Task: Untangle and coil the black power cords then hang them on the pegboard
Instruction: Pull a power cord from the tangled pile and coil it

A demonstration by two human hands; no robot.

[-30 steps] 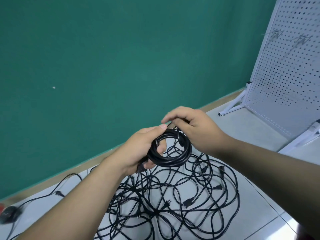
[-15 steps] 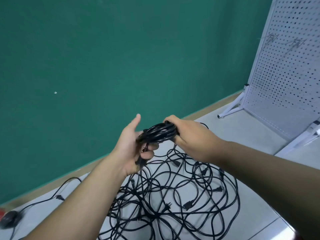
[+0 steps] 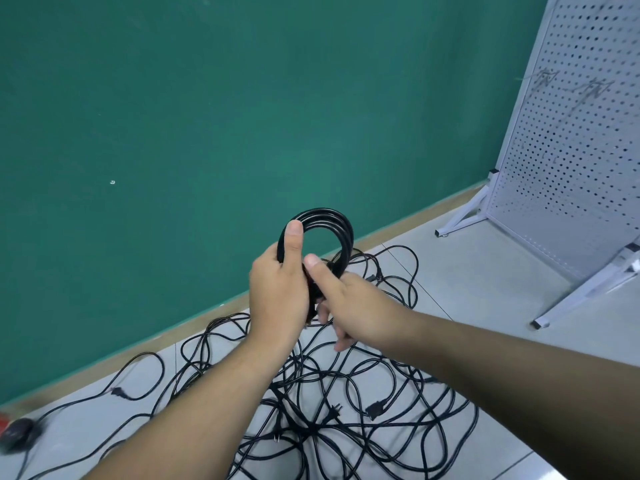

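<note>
Coiled power cord [image 3: 325, 216] is held upright over the tangled cords [image 3: 346, 393] on the floor [image 3: 467, 271], gripped by the left hand [image 3: 280, 292], thumb on its rim, and pinched at its base by the right hand [image 3: 353, 306], well apart from the pegboard [image 3: 571, 150].

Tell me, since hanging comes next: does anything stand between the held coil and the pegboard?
Nothing visible does. The left hand and right hand hold the coil; the pegboard stands rightward beyond floor, tangled cords lying below.
</note>
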